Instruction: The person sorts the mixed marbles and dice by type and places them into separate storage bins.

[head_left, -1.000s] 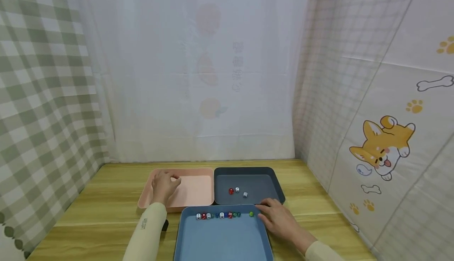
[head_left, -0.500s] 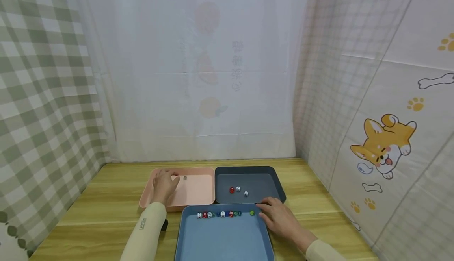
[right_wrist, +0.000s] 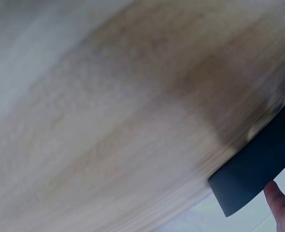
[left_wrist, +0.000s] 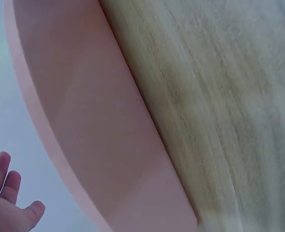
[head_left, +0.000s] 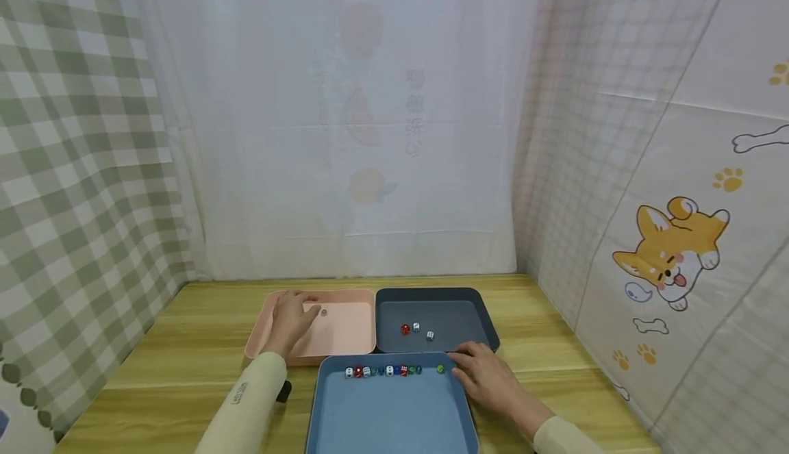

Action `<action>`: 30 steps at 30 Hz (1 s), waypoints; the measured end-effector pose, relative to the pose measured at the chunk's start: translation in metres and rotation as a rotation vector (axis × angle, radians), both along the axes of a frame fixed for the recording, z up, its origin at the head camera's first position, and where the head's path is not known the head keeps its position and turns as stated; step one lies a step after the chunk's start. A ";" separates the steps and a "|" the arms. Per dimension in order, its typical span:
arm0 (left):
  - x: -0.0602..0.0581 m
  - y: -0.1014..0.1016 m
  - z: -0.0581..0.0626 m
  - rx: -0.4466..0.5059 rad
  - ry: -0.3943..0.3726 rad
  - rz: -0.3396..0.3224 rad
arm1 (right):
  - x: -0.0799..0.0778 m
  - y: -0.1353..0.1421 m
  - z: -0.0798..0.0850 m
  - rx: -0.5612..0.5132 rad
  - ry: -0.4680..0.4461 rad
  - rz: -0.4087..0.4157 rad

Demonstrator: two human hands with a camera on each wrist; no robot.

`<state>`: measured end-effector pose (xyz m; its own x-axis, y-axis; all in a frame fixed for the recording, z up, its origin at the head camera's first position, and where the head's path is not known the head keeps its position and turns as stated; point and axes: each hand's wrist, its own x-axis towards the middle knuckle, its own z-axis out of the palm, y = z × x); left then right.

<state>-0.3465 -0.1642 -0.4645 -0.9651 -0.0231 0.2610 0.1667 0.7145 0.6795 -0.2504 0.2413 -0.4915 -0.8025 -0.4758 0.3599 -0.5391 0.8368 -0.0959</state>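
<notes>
In the head view my left hand [head_left: 291, 320] reaches over the pink tray [head_left: 345, 352], thumb and fingers apart with nothing between them. A small greyish die [head_left: 324, 312] lies in that tray just right of the fingertips. My right hand [head_left: 487, 380] rests at the far right corner of the light blue tray [head_left: 394, 420], fingers relaxed and holding nothing. Along the blue tray's far side runs a row of several small dice, among them a white die [head_left: 349, 372] and a red die [head_left: 403, 370]. A lime green die [head_left: 440, 368] sits apart, near the right fingertips.
Behind the right hand stands a dark grey tray [head_left: 444, 310] against the pink one, with a red die [head_left: 405, 329] and two white dice in it. A small black object [head_left: 284, 392] shows beside the left sleeve. Curtains enclose the wooden table [head_left: 154, 344].
The left thumb and fingers were together and have parted. The small greyish die has come into sight beside them in the pink tray. My right hand has stayed at the blue tray's corner.
</notes>
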 end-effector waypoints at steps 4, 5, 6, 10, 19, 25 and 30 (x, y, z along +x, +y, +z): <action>0.006 0.005 -0.001 0.009 0.012 -0.045 | 0.000 0.000 -0.001 0.002 0.002 -0.001; 0.008 0.006 -0.002 0.008 0.018 -0.061 | 0.000 0.000 -0.001 0.005 0.000 -0.001; 0.010 0.008 -0.004 0.006 0.028 -0.078 | 0.000 0.000 -0.001 0.004 -0.005 -0.001; 0.019 0.015 -0.008 0.014 0.056 -0.138 | 0.000 0.000 0.000 0.007 -0.013 -0.003; 0.038 0.041 -0.005 0.001 0.098 -0.250 | 0.001 0.001 0.001 0.004 -0.024 0.003; 0.050 0.061 -0.008 -0.026 0.122 -0.332 | 0.001 0.002 0.001 -0.004 -0.019 0.002; 0.058 0.069 -0.015 -0.086 0.122 -0.400 | 0.000 0.001 0.000 -0.008 -0.019 0.009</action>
